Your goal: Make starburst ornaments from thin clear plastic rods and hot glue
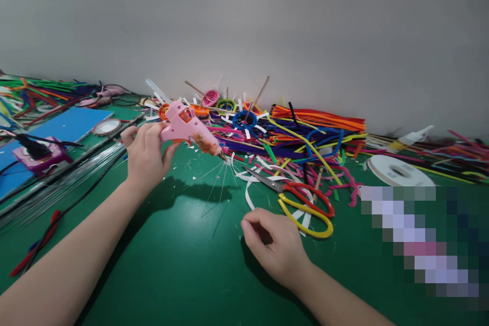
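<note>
My left hand is closed round the handle of a pink hot glue gun, above the green table. Its brown-stained nozzle points down to the right. A clear glue stick juts from its back. Several thin wires fan out below the nozzle tip. My right hand is closed in a pinch low over the table. Whatever its fingertips hold, if anything, is too small to make out. Scissors with red and yellow handles lie just beyond it, among white paper strips.
Heaped pipe cleaners line the wall, with small coloured rings and sticks among them. A white spool and a glue bottle stand right. At left are a purple power socket, black cables, a blue board and clear rods.
</note>
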A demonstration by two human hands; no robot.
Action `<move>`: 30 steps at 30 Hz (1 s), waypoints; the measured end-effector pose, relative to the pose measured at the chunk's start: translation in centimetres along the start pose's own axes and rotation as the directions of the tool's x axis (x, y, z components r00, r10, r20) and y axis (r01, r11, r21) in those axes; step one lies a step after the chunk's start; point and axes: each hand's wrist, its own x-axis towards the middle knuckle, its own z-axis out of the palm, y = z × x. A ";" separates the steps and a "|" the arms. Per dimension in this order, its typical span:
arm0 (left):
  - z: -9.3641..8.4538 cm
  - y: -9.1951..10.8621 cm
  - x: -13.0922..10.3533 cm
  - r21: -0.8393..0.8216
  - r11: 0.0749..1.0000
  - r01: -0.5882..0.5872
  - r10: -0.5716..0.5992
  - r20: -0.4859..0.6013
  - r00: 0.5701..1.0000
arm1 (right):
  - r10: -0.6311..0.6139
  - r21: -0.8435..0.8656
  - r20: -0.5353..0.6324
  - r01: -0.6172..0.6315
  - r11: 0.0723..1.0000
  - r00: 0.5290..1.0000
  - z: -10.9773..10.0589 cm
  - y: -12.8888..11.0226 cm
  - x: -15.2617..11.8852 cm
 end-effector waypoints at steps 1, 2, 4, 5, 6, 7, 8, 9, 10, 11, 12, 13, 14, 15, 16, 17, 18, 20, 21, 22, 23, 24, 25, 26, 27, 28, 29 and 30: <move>0.0 0.0 0.0 0.000 1.000 -0.008 0.008 -0.007 1.000 | 0.002 0.002 0.004 -0.002 1.000 1.000 0.0 0.0 0.0; 0.0 0.0 0.0 -0.002 1.000 -0.013 0.013 -0.013 1.000 | 0.003 0.004 0.008 -0.003 1.000 1.000 0.0 0.0 0.0; 0.0 0.0 0.0 -0.013 1.000 -0.011 0.010 -0.013 1.000 | 0.004 0.007 0.011 -0.004 1.000 1.000 0.0 0.0 0.1; -0.1 0.0 0.0 -0.015 1.000 -0.003 0.003 -0.004 1.000 | 0.006 0.007 0.013 -0.006 1.000 1.000 0.0 0.0 0.1; -0.1 0.1 0.0 -0.013 1.000 0.008 -0.008 0.004 1.000 | 0.009 0.008 0.016 -0.009 1.000 1.000 0.0 0.0 0.1; -0.1 0.1 0.0 -0.006 1.000 0.019 -0.019 0.011 1.000 | 0.012 0.010 0.019 -0.013 1.000 1.000 0.0 0.0 0.1; -0.1 0.1 0.0 0.002 1.000 0.028 -0.028 0.013 1.000 | 0.017 0.011 0.023 -0.018 1.000 1.000 0.0 0.0 0.1; -0.1 0.2 0.0 0.008 1.000 0.031 -0.031 0.015 0.999 | 0.022 0.012 0.026 -0.022 1.000 0.999 0.0 0.0 0.0; -0.1 0.2 0.0 0.011 0.999 0.030 -0.030 0.013 0.999 | 0.025 0.013 0.028 -0.025 1.000 0.999 0.0 0.0 0.0; -0.1 0.2 0.0 0.010 1.000 0.026 -0.026 0.007 1.000 | 0.027 0.014 0.028 -0.027 1.000 0.999 0.0 0.1 0.0; -0.1 0.3 0.1 0.009 1.000 0.020 -0.020 -0.004 1.000 | 0.028 0.015 0.030 -0.028 0.999 0.999 0.0 0.1 0.0; -0.1 0.3 0.1 0.009 1.000 0.013 -0.013 -0.011 1.000 | 0.029 0.016 0.033 -0.030 0.999 0.999 0.0 0.1 0.0; -0.1 0.3 0.1 0.013 1.000 0.008 -0.008 -0.018 1.000 | 0.031 0.017 0.036 -0.032 0.999 0.999 0.0 0.1 0.0; -0.2 0.4 0.2 0.019 1.000 0.005 -0.005 -0.021 1.000 | 0.031 0.016 0.038 -0.031 0.999 0.999 0.0 0.1 0.0; -0.2 0.4 0.2 0.024 1.000 0.001 -0.001 -0.022 1.000 | 0.031 0.014 0.040 -0.032 0.999 0.999 0.0 0.0 0.0; -0.2 0.4 0.2 0.029 1.000 -0.003 0.004 -0.020 1.000 | 0.032 0.010 0.041 -0.033 0.999 0.999 0.0 0.0 0.1; -0.3 0.5 0.3 0.032 0.999 -0.010 0.011 -0.019 1.000 | 0.037 0.003 0.041 -0.037 0.999 0.998 0.0 -0.1 0.1; -0.3 0.5 0.3 0.032 0.999 -0.025 0.026 -0.027 0.999 | 0.049 -0.020 0.043 -0.048 0.999 0.998 0.1 -0.2 0.1; -0.3 0.5 0.3 0.030 0.999 -0.028 0.029 -0.031 0.999 | 0.052 -0.033 0.045 -0.050 0.998 0.998 0.1 -0.3 0.1; -0.3 0.6 0.3 0.027 0.999 -0.024 0.025 -0.034 0.999 | 0.048 -0.046 0.049 -0.046 0.998 0.998 0.1 -0.4 0.1; -0.3 0.6 0.3 0.025 1.000 -0.014 0.015 -0.032 0.999 | 0.033 -0.054 0.056 -0.030 0.998 0.998 0.1 -0.5 0.0; -0.3 0.6 0.3 0.023 1.000 -0.002 0.003 -0.024 1.000 | 0.010 -0.058 0.069 -0.006 0.998 0.998 0.1 -0.6 0.0; -0.3 0.6 0.3 0.021 1.000 0.010 -0.010 -0.016 1.000 | -0.017 -0.058 0.086 0.022 0.998 0.996 0.2 -0.7 -0.1; -0.3 0.6 0.3 0.019 1.000 0.020 -0.020 -0.011 1.000 | -0.041 -0.055 0.108 0.048 0.997 0.993 0.2 -0.7 -0.1; -0.3 0.7 0.3 0.016 1.000 0.027 -0.027 -0.006 1.000 | -0.060 -0.052 0.132 0.068 0.996 0.989 0.2 -0.8 -0.1; -0.3 0.7 0.3 0.011 0.999 0.034 -0.034 -0.002 0.999 | -0.071 -0.051 0.158 0.080 0.996 0.985 0.1 -0.9 -0.2; -0.3 0.7 0.3 0.007 0.999 0.039 -0.039 -0.002 0.999 | -0.074 -0.052 0.186 0.085 0.995 0.980 0.1 -0.9 -0.1; -0.4 0.7 0.3 0.004 0.999 0.043 -0.043 -0.001 0.999 | -0.070 -0.056 0.214 0.083 0.995 0.974 0.1 -0.9 -0.1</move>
